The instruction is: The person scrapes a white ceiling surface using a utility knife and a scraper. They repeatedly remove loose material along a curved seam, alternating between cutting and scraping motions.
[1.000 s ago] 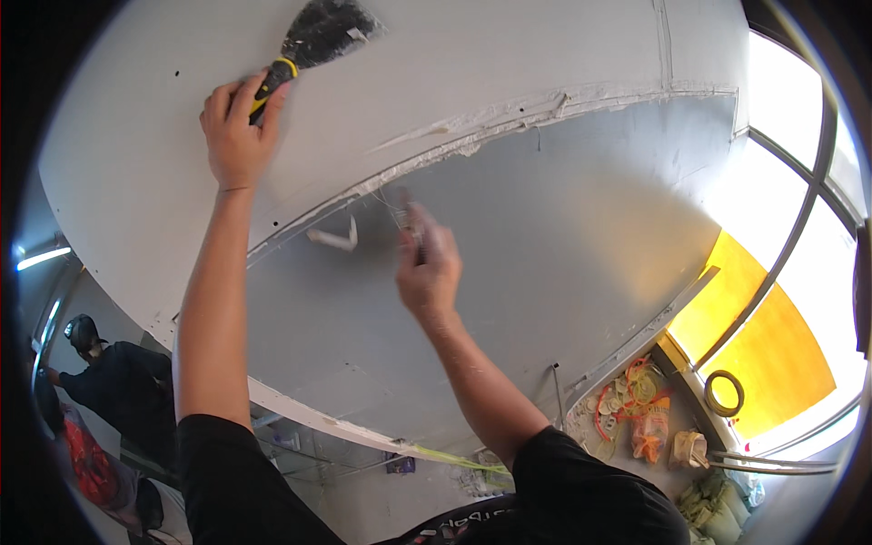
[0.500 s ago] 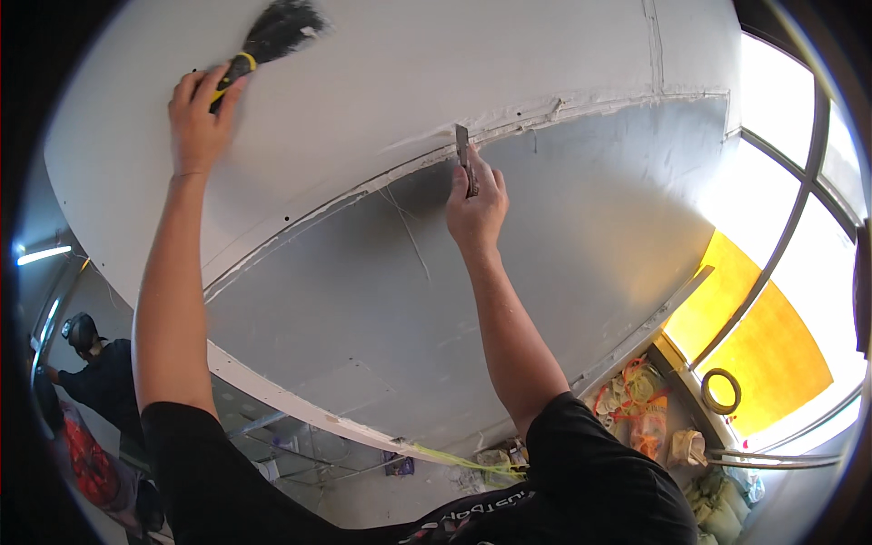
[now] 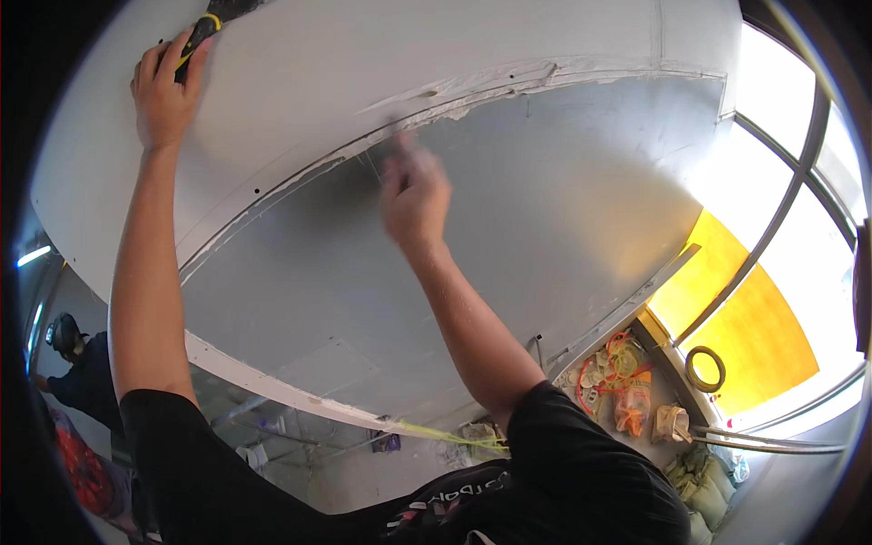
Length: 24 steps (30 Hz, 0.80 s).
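**Both hands raised to a plasterboard ceiling seam**

Head view: the left hand [image 3: 163, 86] is closed around the black-and-yellow handle of a brush [image 3: 202, 32], pressed flat against the white ceiling panel [image 3: 363, 64] near its upper left edge. The right hand [image 3: 413, 195] is blurred, just below the filler-smeared seam [image 3: 472, 100] between the white panel and the grey panel [image 3: 545, 236]; I cannot tell its grip. Another person [image 3: 77, 372] stands at lower left.
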{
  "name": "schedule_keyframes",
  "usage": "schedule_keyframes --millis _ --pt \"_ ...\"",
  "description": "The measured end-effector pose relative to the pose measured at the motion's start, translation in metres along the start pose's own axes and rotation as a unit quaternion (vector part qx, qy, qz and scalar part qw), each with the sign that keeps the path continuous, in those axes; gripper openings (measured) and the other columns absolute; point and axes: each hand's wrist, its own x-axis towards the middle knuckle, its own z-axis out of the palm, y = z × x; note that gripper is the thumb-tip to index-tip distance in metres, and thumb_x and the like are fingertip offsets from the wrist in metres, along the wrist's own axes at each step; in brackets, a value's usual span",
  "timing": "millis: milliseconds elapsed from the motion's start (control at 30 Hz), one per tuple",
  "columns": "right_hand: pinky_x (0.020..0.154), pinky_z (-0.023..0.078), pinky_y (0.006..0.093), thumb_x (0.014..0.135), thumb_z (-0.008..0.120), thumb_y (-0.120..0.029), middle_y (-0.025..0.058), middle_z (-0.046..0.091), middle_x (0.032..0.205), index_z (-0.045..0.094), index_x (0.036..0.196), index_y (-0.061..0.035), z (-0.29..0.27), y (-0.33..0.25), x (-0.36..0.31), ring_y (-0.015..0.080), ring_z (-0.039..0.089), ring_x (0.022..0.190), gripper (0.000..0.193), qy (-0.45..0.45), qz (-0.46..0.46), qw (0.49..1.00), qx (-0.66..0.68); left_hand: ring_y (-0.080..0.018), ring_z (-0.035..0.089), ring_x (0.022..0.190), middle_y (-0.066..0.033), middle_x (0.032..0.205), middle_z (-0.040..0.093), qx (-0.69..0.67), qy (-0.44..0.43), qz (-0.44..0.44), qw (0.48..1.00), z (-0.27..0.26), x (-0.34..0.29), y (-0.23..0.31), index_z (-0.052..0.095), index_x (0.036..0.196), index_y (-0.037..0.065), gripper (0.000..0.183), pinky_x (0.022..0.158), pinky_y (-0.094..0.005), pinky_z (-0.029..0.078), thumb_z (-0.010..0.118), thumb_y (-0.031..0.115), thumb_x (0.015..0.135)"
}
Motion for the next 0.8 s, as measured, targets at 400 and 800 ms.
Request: schedule_keyframes --millis 400,800 --pt "0.063 0.052 0.0262 0.1 0.064 -0.01 0.0114 0.071 0.111 0.06 0.138 -0.0018 -0.008 0.029 0.03 0.0139 0.063 0.078 0.039 0.148 0.017 0.988 0.045 -0.0313 0.065 0.1 -0.0104 0.106 0.068 0.009 0.007 0.008 1.0 -0.015 0.003 0.019 0.074 0.12 0.015 0.031 0.088 -0.0429 0.052 0.075 0.033 0.094" --pt "0.067 0.053 0.0289 0.1 0.066 -0.014 0.0109 0.07 0.105 0.062 0.136 -0.0028 0.004 0.029 0.026 0.0152 0.066 0.084 0.038 0.161 0.065 0.981 0.088 -0.0301 0.066 0.099 -0.009 0.104 0.069 -0.006 0.005 -0.012 1.0 -0.012 0.001 0.017 0.075 0.116 0.014 0.029 0.087 -0.0412 0.052 0.077 0.032 0.093"
